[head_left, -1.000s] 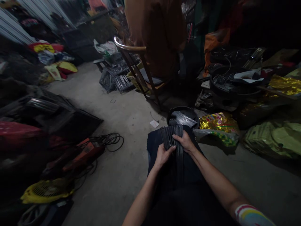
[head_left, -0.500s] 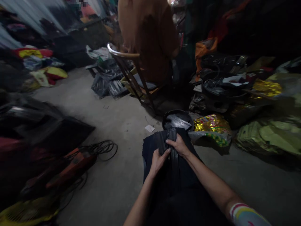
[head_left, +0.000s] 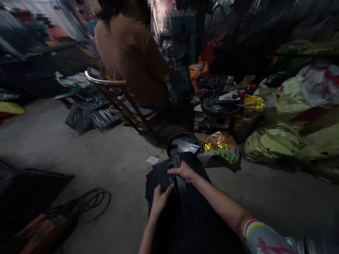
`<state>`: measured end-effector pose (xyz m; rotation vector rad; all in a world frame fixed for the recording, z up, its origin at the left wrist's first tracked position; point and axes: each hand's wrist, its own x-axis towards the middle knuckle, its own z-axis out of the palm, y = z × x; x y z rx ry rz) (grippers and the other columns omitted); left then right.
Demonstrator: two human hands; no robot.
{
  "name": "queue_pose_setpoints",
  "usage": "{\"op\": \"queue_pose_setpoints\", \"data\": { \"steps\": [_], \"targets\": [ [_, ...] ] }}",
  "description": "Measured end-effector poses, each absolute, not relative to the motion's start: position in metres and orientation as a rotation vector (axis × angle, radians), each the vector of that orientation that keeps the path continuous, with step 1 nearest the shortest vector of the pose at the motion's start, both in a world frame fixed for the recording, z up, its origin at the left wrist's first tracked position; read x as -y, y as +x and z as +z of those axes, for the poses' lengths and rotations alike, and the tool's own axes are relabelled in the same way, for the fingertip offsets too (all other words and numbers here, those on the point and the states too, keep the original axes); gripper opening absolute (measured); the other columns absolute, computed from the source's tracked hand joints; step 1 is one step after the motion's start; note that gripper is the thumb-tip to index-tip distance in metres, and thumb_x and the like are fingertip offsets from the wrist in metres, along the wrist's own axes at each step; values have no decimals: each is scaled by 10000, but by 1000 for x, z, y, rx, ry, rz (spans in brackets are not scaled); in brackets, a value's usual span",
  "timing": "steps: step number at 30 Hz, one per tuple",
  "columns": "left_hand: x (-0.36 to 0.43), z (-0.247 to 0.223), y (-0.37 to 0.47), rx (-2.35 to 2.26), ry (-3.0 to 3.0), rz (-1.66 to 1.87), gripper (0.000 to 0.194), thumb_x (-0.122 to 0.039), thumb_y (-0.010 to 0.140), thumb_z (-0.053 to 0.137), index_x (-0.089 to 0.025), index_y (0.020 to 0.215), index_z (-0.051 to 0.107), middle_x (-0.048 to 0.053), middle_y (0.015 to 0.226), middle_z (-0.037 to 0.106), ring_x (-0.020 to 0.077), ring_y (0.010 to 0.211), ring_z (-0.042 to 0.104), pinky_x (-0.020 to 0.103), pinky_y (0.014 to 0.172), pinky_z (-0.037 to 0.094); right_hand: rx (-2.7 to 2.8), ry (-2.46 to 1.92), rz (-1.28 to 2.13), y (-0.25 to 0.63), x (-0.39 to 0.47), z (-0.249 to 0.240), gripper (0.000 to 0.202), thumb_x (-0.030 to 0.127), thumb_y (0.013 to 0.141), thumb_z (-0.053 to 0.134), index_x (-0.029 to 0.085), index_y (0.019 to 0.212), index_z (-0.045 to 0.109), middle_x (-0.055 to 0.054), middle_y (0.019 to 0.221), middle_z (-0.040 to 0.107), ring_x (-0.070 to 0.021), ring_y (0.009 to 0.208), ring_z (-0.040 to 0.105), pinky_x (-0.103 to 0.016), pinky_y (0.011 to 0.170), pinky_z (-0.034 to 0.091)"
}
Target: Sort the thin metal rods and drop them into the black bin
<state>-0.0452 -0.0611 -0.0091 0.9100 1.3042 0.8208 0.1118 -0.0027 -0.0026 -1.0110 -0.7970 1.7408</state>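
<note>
Person, own body as seen from the head camera: two forearms are shown bare from wrist to elbow, no watch, ring or glove being seen on the left hand [head_left: 160,199] or the right hand [head_left: 183,171]. A short white sleeve [head_left: 261,237] with rainbow stripes and a red printed figure is worn on the right upper arm. Dark, plain trousers [head_left: 196,211] are worn over the lap

Dim, cluttered room: bare concrete floor [head_left: 111,165], wooden chair [head_left: 119,102], heaped sacks [head_left: 275,141].
</note>
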Motion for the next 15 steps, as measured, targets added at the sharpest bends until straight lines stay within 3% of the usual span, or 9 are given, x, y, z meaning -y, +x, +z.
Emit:
{"op": "queue_pose_setpoints", "data": {
  "steps": [4, 11, 15],
  "targets": [
    [62, -3, -37, -1334, 886, 865, 528, -439, 642, 803, -104, 1033, 686, 110, 952, 752, 261, 832, 699, 342, 755, 545, 736, -1135, 1759, 111, 2, -3, 306, 278, 502, 849, 166, 725, 672, 46, 586, 607, -108, 514, 518, -239, 532, 410],
    [62, -5, -35, -1308, 884, 906, 460, -403, 657, 794, -88, 980, 701, 111, 923, 746, 241, 800, 687, 323, 741, 532, 830, -1097, 1756, 116, 3, -4, 230, 282, 582, 791, 152, 721, 662, 26, 623, 624, -115, 552, 542, -236, 557, 426],
    [61, -6, -35, -1268, 888, 920, 458, -399, 651, 800, -91, 978, 708, 106, 933, 745, 232, 803, 682, 320, 747, 530, 826, -1114, 1759, 115, 3, -4, 277, 277, 559, 806, 148, 756, 660, 18, 658, 638, -130, 592, 566, -248, 583, 447]
  ]
}}
